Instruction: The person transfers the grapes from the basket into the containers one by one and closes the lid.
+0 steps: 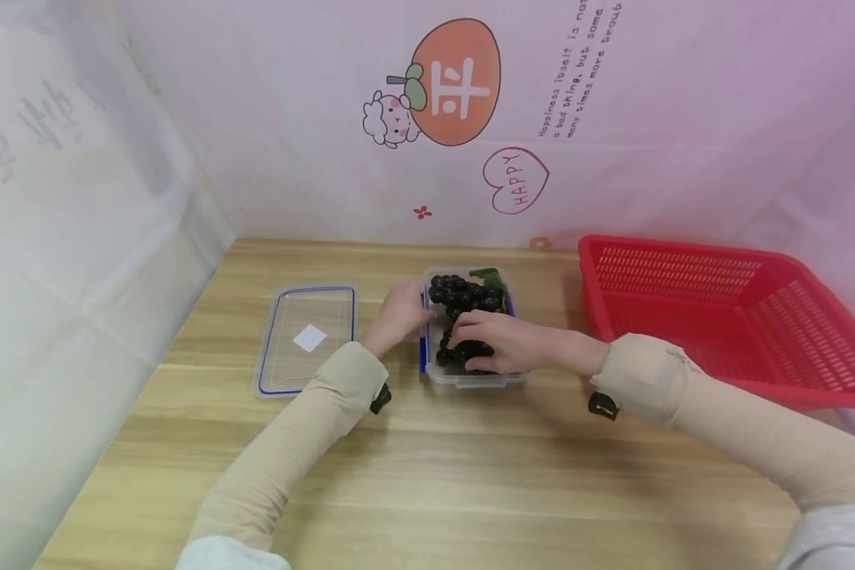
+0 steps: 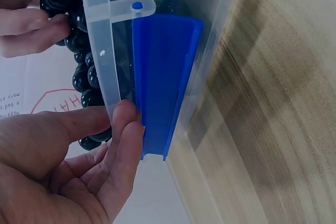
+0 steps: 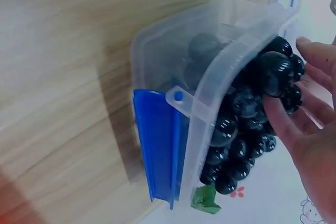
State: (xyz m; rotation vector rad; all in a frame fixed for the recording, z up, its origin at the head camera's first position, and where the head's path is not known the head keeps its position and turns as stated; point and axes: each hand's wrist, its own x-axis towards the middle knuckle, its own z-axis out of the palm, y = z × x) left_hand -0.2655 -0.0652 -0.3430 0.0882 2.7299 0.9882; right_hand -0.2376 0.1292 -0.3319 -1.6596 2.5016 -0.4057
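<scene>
A clear plastic food container (image 1: pixel 479 381) with blue side latches stands mid-table, filled with dark grapes. One bunch of grapes (image 1: pixel 463 297) lies at its far end beside a green leaf (image 1: pixel 490 276). Nearer the front is another bunch (image 3: pixel 273 74), and my right hand (image 1: pixel 502 342) holds it from above with bent fingers and thumb. My left hand (image 1: pixel 399 317) pinches the container's left rim, just by a lowered blue latch (image 2: pixel 163 77). Thumb and fingers lie on opposite sides of that rim in the left wrist view. Part of the front bunch is hidden by the right hand.
To the left, a clear lid (image 1: pixel 295 317) with a blue seal and a white diamond label lies flat on the wooden table (image 1: pixel 427 491). A red slotted basket (image 1: pixel 593 297) stands on the right. Behind everything hangs a printed cloth (image 1: pixel 292 142).
</scene>
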